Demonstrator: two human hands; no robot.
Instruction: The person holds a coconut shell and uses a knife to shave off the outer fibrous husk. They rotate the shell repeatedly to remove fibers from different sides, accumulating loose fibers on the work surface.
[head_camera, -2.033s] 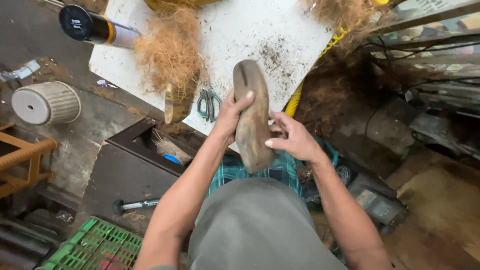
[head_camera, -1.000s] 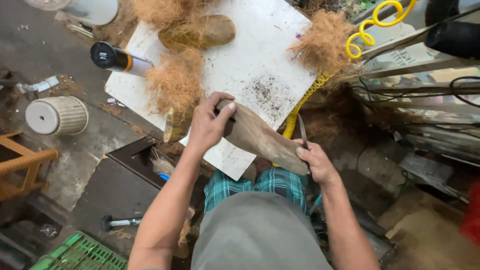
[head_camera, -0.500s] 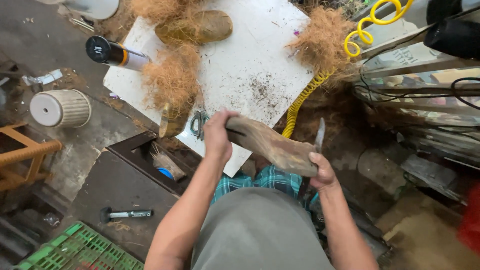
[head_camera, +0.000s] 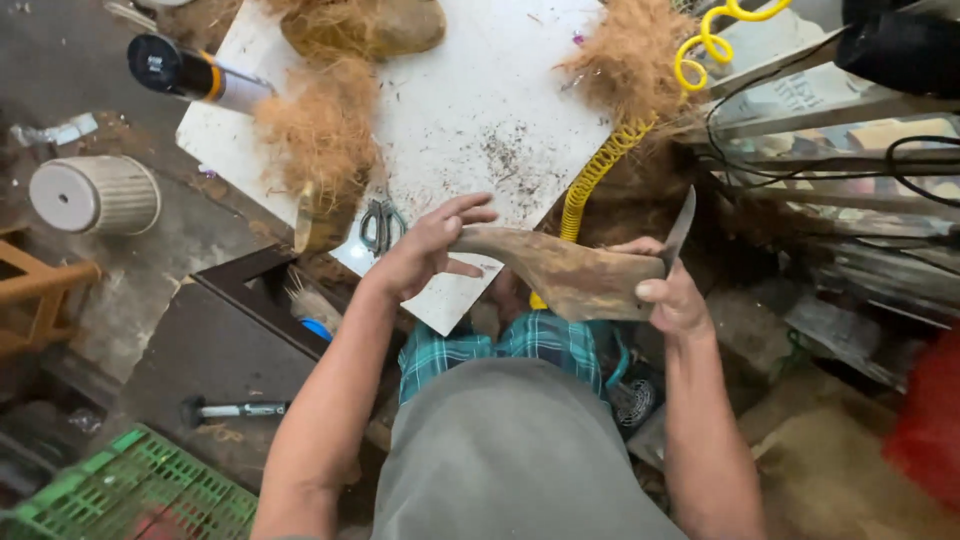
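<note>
I hold a long brown piece of coconut husk (head_camera: 560, 272) level in front of me, over the near edge of a white board (head_camera: 470, 110). My left hand (head_camera: 425, 250) grips its left end with the fingers spread over the top. My right hand (head_camera: 672, 295) clasps its right end and also holds a knife (head_camera: 680, 228), whose blade points up and away. Loose coconut fibre (head_camera: 320, 130) lies in piles on the board, and a whole brown husk (head_camera: 365, 28) lies at the board's far edge.
Scissors (head_camera: 377, 225) lie near the board's front edge. A yellow coiled hose (head_camera: 600, 170) runs along its right side. A black-capped spray can (head_camera: 190, 75), a pale ribbed pot (head_camera: 95, 195), a green crate (head_camera: 130, 490) and a hammer (head_camera: 230, 410) are at the left. Cluttered shelves stand right.
The husk piece went from upright to lying level between my hands. My right hand slid to its right end, and the knife blade now stands up beside it.
</note>
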